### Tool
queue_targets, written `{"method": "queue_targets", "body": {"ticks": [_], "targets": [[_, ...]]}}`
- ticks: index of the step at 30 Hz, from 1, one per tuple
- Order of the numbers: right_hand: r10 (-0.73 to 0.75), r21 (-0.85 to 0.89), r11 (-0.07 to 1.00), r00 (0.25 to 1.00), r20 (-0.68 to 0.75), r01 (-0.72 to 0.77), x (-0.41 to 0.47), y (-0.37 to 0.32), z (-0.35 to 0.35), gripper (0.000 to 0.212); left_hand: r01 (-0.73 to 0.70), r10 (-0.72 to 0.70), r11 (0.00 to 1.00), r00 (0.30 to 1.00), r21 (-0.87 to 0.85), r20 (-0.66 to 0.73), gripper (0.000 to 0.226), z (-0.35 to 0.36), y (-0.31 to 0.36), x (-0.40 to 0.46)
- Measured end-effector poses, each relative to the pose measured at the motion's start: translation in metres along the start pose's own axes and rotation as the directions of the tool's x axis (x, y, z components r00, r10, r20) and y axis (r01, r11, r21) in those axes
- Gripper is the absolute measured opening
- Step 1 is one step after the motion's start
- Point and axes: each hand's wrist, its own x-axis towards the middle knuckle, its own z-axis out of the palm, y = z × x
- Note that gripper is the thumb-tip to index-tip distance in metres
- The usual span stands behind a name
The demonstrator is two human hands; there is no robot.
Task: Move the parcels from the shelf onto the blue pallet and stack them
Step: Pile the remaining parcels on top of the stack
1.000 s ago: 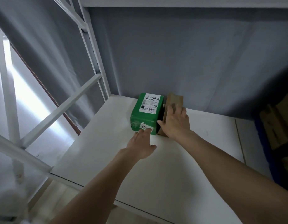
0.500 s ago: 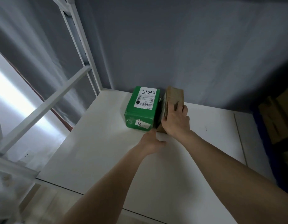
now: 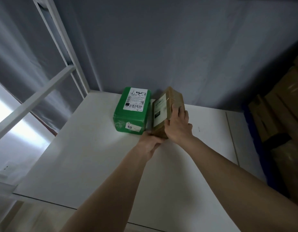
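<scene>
- The step in hand looks like the pick-up of one parcel from the shelf (image 3: 98, 164) — the brown parcel (image 3: 168, 113), which stands on edge at the far side of the white board, close to the grey backdrop and just right of the green parcel (image 3: 133, 111).
- The right hand (image 3: 177, 127) grips the brown parcel from its right side, fingers curled over the top edge and thumb on the near face.
- The left hand (image 3: 149, 142) is at the parcel's near lower corner with the fingers tucked against or under it; they seem to hold it, though the fingertips are hidden.
- The brown parcel leans a little to the right, its labelled face turned toward the green one. Whether its base has left the board cannot be told.
- The green parcel lies flat on the shelf, label up, a small "05" sticker on its near face, and no hand is on it.
- At the far right edge stand stacked brown cartons (image 3: 278, 114) with a strip of blue beside them — probably the blue pallet (image 3: 252, 131), though only a sliver shows.
- The next move, as I judge it, calls for lifting the brown parcel clear without dragging the green one, then carrying it rightward toward that stack.
- With both hands on it, the parcel should travel steadily.
</scene>
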Motion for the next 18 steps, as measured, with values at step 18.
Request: {"method": "queue_targets", "body": {"ticks": [18], "targets": [[0.035,0.789,0.612,0.994,-0.100,0.058,-0.115,0.060,-0.065,0.052,-0.334,0.341,0.878,0.939,0.342,0.041,0.080,0.049,-0.004,-0.059]]}}
